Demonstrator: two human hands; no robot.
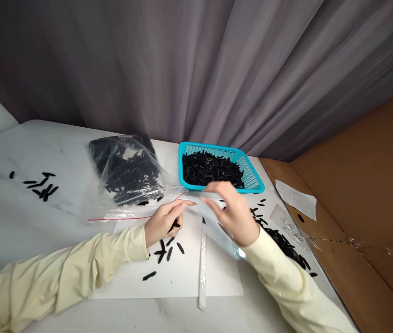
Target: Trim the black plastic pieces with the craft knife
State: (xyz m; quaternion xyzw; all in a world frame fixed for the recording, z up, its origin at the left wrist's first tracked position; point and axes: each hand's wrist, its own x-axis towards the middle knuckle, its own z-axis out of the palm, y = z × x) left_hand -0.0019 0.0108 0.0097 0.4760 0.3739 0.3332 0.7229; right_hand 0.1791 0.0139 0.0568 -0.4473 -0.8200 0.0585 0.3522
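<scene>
White tabletop (26,222), then the teal basket (252,178) heaped with black sticks. Left hand (163,222) pinches a black stick (175,225); right hand (234,215), fingers curled, grips a clear narrow sleeve (201,195). Seemingly bagging: next needs the stick aligned with its mouth.

grey pleated curtain (196,64) behind white table (26,217), brown board (366,185) rightward

A grey curtain (217,69) was hung behind the white table (26,217). A brown cardboard panel (373,194) was stood at the right, and a paper slip (295,198) was laid beside it.
</scene>
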